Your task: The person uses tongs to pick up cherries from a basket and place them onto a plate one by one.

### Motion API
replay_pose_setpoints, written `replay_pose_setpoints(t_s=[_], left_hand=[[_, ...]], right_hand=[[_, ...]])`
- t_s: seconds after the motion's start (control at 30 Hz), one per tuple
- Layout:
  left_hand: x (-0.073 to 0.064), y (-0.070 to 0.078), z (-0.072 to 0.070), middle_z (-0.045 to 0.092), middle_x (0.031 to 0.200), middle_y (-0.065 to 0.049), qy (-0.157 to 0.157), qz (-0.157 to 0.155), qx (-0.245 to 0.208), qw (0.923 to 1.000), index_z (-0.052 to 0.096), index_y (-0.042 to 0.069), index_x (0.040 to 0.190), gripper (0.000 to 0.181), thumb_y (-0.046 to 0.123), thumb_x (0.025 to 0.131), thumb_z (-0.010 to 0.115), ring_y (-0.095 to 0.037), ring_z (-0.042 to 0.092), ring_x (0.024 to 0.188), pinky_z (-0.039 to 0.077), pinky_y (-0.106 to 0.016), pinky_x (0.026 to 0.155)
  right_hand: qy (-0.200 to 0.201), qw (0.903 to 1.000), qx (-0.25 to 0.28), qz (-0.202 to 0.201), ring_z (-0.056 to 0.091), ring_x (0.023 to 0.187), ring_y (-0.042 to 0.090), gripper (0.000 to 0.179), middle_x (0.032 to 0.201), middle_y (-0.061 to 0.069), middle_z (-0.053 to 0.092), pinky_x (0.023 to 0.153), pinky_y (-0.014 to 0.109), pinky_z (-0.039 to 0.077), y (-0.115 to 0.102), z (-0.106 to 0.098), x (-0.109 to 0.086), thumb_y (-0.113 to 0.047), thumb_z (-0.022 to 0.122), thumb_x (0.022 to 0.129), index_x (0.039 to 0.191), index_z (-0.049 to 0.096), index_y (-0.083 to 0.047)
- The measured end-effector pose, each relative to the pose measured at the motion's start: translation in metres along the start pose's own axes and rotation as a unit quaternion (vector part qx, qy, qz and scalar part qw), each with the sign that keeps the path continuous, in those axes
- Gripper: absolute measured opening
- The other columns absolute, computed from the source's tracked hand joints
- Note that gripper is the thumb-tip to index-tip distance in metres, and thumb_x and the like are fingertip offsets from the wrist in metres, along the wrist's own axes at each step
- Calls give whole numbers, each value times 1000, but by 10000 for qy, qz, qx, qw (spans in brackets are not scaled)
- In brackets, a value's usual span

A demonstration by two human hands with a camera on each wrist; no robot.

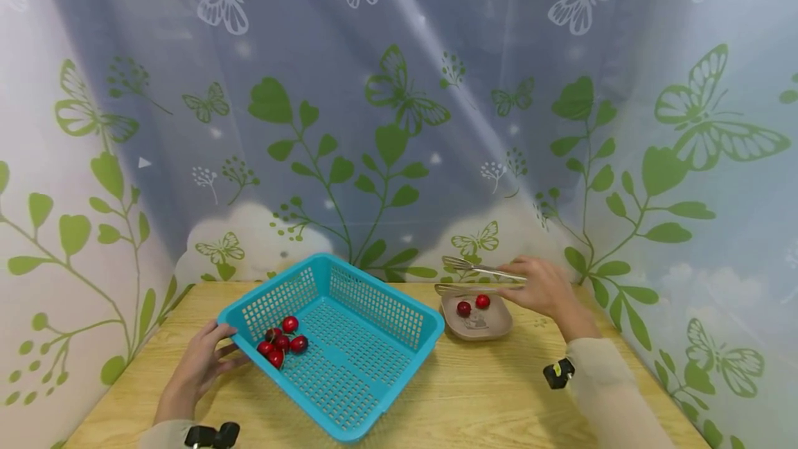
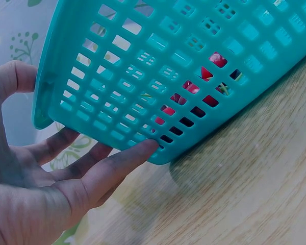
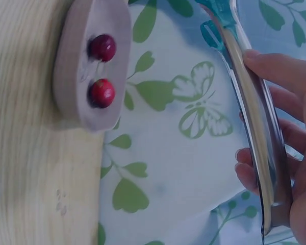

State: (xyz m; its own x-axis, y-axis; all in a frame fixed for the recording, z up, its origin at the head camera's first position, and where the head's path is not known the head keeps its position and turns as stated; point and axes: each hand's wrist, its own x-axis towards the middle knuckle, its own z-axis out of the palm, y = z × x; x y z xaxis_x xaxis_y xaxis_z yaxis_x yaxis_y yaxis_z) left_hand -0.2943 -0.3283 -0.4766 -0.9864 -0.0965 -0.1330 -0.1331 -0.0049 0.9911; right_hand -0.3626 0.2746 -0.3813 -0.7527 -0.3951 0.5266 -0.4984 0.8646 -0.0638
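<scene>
Printed cloth [image 1: 349, 33] with leaves and butterflies backs a wood-grain tabletop [image 1: 474, 393], on which a blue perforated plastic basket [image 1: 346, 341] sits beside a small beige dish [image 1: 479, 332]. The left hand [image 1: 202, 359] grips the basket by its left corner, fingers spread along the rim and outer wall; that plastic looks light and fairly stiff, so the rim should make a sound hold. Red cherries [image 1: 282, 343] cluster at that end of the basket, and two cherries [image 1: 464, 308] lie apart in the dish. The right hand [image 1: 542, 286] has its fingers wrapped around metal tongs [image 3: 257, 117], whose arms stand apart above the dish, nothing between them. Each cherry is probably light, smooth, slippery and easily bruised: best taken around its widest part with mild, even pressure. The tongs look springy, best squeezed about midway along both arms.
</scene>
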Motion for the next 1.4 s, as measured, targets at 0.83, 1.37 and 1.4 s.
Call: replay_pose_setpoints(t_s=[0.83, 1.37, 1.4], left_hand=[[1, -1, 2, 30, 150, -23, -7, 23, 34, 10000, 16, 2, 161, 63, 23, 107, 42, -49, 45, 136, 64, -48, 96], [1, 1, 1, 26, 152, -25, -55, -50, -106, 9999, 13, 2, 162, 66, 22, 107, 41, -56, 33, 144, 64, -47, 97], [1, 1, 1, 25, 152, -25, -59, -52, -137, 9999, 12, 2, 162, 66, 22, 107, 41, -57, 32, 145, 64, -47, 97]], right_hand=[[-238, 9979, 521, -317, 73, 99, 31, 42, 119, 10, 76, 72, 45, 63, -57, -1, 36, -42, 82, 84, 119, 79, -20], [-762, 9931, 775, -449, 72, 108, 27, 41, 125, 6, 75, 86, 48, 63, -102, 1, 60, -45, 79, 87, 122, 78, -25], [-777, 9929, 769, -476, 71, 110, 28, 41, 126, 6, 74, 89, 48, 63, -105, 2, 62, -45, 78, 87, 123, 77, -25]])
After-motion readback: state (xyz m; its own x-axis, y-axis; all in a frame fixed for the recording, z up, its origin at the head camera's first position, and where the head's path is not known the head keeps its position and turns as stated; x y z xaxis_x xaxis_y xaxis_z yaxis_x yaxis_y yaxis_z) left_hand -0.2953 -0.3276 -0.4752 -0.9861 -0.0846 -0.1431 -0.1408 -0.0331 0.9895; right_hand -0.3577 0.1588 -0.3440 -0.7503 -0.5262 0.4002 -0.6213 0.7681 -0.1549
